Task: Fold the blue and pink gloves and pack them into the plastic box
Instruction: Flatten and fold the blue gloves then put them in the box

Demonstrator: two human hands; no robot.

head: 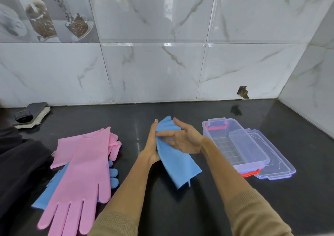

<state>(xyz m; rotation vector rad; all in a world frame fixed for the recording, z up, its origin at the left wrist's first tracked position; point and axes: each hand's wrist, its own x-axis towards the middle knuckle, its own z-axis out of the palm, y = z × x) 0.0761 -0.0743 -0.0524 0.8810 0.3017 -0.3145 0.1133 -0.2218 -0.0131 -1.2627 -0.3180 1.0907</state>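
A blue glove [178, 160] hangs above the black counter between both hands, its cuff drooping toward me. My left hand [152, 145] grips its left edge. My right hand [182, 139] presses on its front, fingers spread, thumb behind. On the left lies a pile: a pink glove [81, 178] flat on top, fingers toward me, a second pink glove [113, 143] partly under it, and another blue glove [52, 188] beneath. The clear plastic box [216, 136] with red latches stands open to the right of my hands.
The box's clear lid [276, 165] leans on its right side. A dark cloth [19, 163] lies at the far left. A black case on a folded rag [30, 113] sits by the tiled wall. The wall corner closes in at the right.
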